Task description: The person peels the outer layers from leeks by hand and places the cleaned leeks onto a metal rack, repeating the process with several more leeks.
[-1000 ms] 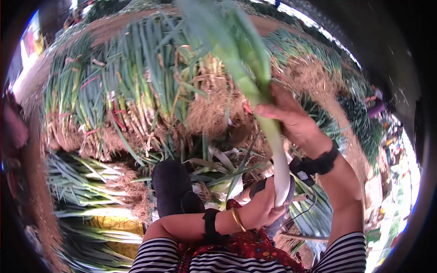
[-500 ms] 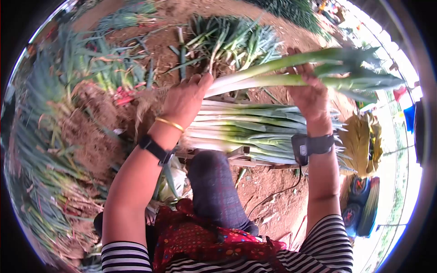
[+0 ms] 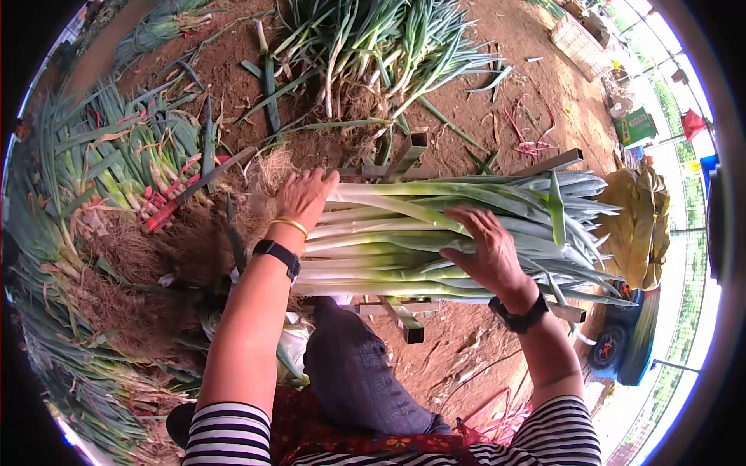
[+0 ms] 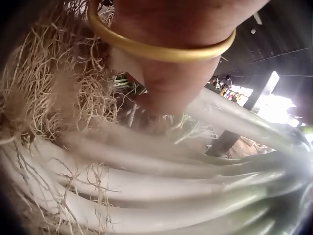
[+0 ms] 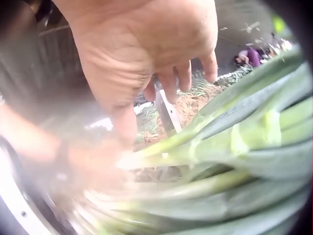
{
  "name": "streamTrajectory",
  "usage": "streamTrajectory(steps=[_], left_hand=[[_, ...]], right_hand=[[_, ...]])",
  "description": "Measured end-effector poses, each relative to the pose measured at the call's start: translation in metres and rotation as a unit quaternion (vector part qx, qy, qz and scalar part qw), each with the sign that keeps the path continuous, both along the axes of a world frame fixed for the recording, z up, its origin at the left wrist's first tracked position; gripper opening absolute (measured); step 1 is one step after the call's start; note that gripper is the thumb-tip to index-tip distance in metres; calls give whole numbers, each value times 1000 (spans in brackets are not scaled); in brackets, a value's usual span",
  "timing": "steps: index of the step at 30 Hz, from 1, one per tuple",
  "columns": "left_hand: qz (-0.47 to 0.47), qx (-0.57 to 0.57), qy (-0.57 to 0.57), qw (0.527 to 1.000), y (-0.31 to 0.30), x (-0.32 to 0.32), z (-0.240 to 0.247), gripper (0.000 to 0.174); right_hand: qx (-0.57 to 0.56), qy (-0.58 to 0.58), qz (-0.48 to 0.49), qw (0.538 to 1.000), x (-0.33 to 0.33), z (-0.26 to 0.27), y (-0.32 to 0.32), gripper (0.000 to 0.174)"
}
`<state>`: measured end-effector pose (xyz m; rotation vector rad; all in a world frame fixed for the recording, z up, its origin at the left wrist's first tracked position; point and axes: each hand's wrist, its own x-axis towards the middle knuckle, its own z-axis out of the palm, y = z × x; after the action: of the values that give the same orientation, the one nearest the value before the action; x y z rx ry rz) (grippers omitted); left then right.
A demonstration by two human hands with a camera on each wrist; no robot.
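Observation:
Leeks (image 3: 388, 260) lie side by side in a pile on a metal frame, white root ends left and green leaves right. At the far side of the pile, my left hand (image 3: 307, 194) grips the white end of the top leek (image 3: 365, 193); stringy roots (image 4: 63, 83) hang beside it in the left wrist view. A gold bracelet (image 4: 161, 51) circles that wrist. My right hand (image 3: 488, 250) hovers with spread fingers close over the green part of the pile. In the right wrist view its fingers (image 5: 183, 76) are extended, with nothing between them.
Metal frame posts (image 3: 406, 155) stick out on both sides of the pile. Loose leeks (image 3: 381, 54) lie on the soil beyond, and tied bundles (image 3: 101, 186) crowd the left. A yellow-brown sack (image 3: 633, 225) stands at the right end. My knee (image 3: 346, 365) is close in front.
Both hands have brought the leek down from the air onto the pile. The right hand has let go and opened. The head view has turned right from the bundles to the frame.

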<state>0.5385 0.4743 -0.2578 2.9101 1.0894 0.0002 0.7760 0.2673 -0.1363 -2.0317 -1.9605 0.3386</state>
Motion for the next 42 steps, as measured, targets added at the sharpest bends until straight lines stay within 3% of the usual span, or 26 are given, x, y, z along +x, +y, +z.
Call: streamTrajectory(steps=[3,5,7,9,10,13,14,17,19,21,23,24,25,26,27,29,33,35,37,39,42], left_hand=[[30,-58,28,997,12,-7,-4,44],[36,-80,51,995,15,-12,-10,46],[32,-43,-4,999,17,-19,-25,45],[28,-53,-12,998,17,-18,-24,45],[30,-48,-26,998,17,-17,-24,44],[27,-45,-50,997,17,-16,-21,45],[39,-53,-56,996,18,-15,-18,46],[86,-61,-52,993,6,-5,-4,48],[16,176,-211,961,-18,15,12,42],[-63,121,-317,939,-58,31,16,37],[-171,91,-280,940,-80,40,1,31],[-172,39,-216,960,-84,47,4,29],[-173,-12,-151,973,-86,55,6,29],[-117,-69,-164,977,-86,64,5,36],[-42,-68,-257,963,-87,72,-6,44],[-5,-181,-176,968,-90,82,-47,47],[12,-219,-182,958,-103,74,-33,41],[6,-244,-250,937,-103,68,-37,40],[8,-246,-241,939,-102,70,-39,39],[13,-276,-226,934,-99,70,-38,38],[3,-269,-227,936,-99,66,-41,38]], right_hand=[[27,-153,37,987,15,-18,32,94],[-78,-191,5,978,30,-28,46,105],[-54,-190,31,980,42,-36,57,99],[-140,-188,21,972,49,-32,67,89],[-64,-197,54,977,57,-35,70,77],[-162,-167,78,969,68,-28,84,71],[-142,-164,84,973,66,-19,86,63],[-130,-162,91,974,66,-3,89,59],[-131,-184,85,970,64,4,89,58],[-128,-206,77,967,63,13,90,57],[-181,-218,50,958,61,21,93,58],[-180,-217,54,958,65,20,92,58],[-116,-160,91,976,74,18,87,57],[-52,-101,125,986,81,14,83,57],[-53,-97,127,986,83,7,81,57],[-31,-182,134,974,87,-14,85,58],[-11,-133,155,979,86,-54,89,63],[-89,-172,113,975,80,-60,92,66],[-94,-169,109,975,78,-57,96,66],[-180,-165,78,967,73,-48,102,66],[-162,-115,75,977,78,-61,99,66]])
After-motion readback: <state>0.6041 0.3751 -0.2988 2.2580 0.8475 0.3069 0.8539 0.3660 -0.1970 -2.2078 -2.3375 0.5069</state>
